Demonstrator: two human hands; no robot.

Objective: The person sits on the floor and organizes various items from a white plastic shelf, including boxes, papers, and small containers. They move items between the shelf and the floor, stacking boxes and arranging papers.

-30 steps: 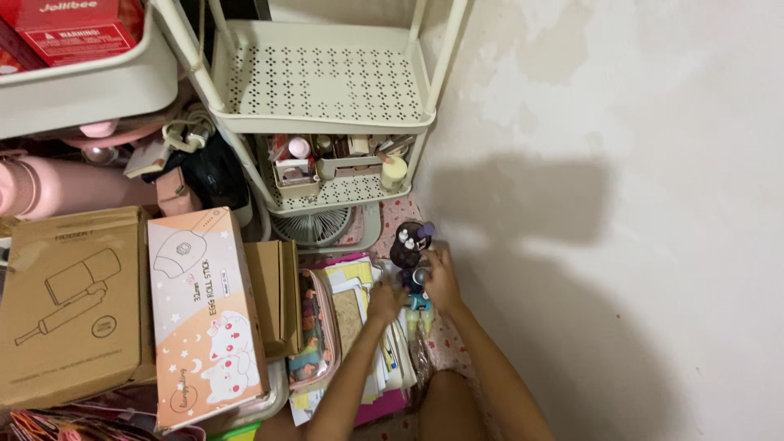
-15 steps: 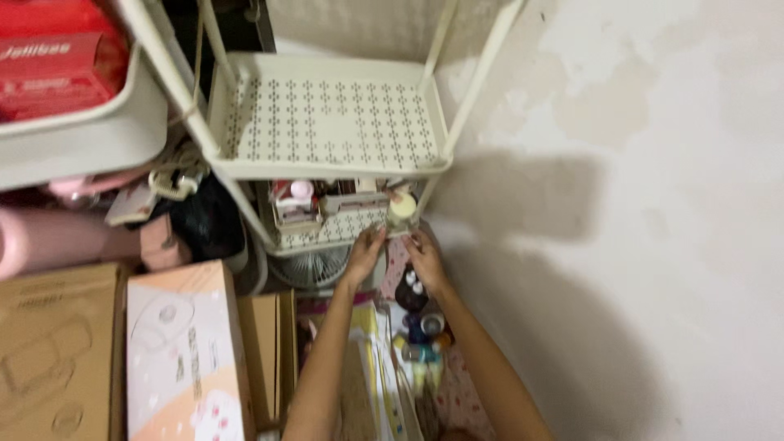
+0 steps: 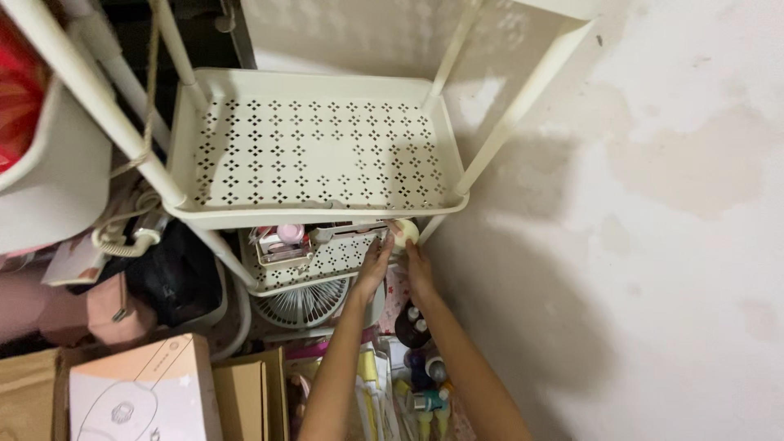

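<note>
Both hands reach up to the lower shelf [image 3: 327,257] of a cream perforated cart, under its bare upper tray [image 3: 314,147], and meet at a small pale round jar [image 3: 403,233] at the shelf's right front corner, next to the wall [image 3: 653,245]. The step in hand looks like seating or lifting that jar at the shelf's edge. The left hand [image 3: 374,268] has its fingers stretched up along the shelf rim, the tips at the jar's left side; the right hand [image 3: 420,269] comes up from below on the jar's right. How tightly either grip closes I cannot tell, since the fingertips are small and partly hidden by the tray. A next move would call for a steady two-sided hold, clear of the pink-capped bottle [image 3: 291,234] and organiser box [image 3: 282,247] beside it. Below the arms stand small bottles [image 3: 425,384] and a round fan [image 3: 302,304].
</note>
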